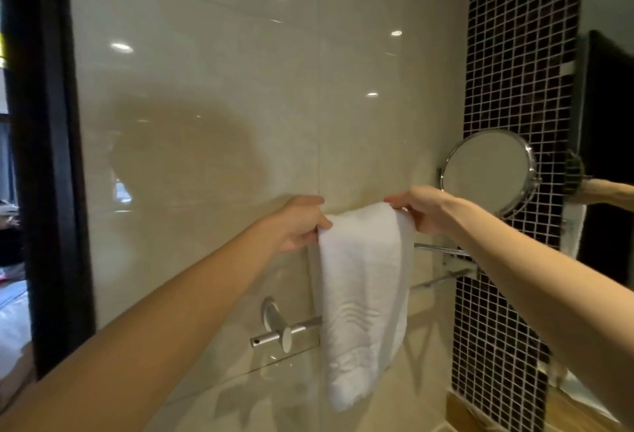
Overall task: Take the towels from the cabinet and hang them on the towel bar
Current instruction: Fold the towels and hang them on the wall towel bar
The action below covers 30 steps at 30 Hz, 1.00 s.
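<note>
- Two bounds: dark door frame [51,157] at far left, round mirror [490,170] near the right hand [425,210]; bare tile wall [206,105] between.
- White towel [363,294]: top edge held above the towel bar [302,326], cloth hanging across it (contact unclear).
- Left hand [300,225]: fingers curled, pinching top left corner.
- Right hand: likewise, top right corner.

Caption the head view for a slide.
The left hand and right hand hold a white towel up above the chrome towel bar.

Round mirror [490,170], black mosaic tile strip [514,54], glossy beige wall [240,88], dark door frame [44,157]
</note>
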### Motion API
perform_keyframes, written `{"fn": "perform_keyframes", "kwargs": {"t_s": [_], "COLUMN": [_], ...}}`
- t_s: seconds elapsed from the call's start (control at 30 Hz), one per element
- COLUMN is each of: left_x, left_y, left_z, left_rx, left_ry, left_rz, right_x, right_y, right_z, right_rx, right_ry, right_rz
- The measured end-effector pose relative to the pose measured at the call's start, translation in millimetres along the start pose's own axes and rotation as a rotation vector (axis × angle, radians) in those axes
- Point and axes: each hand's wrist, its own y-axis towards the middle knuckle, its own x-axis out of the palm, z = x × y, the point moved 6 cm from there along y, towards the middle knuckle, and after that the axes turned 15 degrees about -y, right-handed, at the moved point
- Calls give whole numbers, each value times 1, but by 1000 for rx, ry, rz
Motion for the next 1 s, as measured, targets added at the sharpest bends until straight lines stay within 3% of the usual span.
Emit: {"fn": "perform_keyframes", "kwargs": {"t_s": [0.2,0.4,0.67,1.0], "left_x": [-12,-22,-28,-25], "left_y": [4,1,-12,-15], "left_z": [-45,-71,-82,-81], "left_rx": [-121,-128,-38,-45], "left_ry": [46,65,9,50], "left_rz": [87,203,262,199], "right_x": [3,9,8,8], "right_y": [4,2,6,-6], "right_z": [47,71,87,91], "right_rx": [158,284,267,116], "right_ry": [-64,-152,-131,-172], "right_rz": [-2,25,125,-2]}}
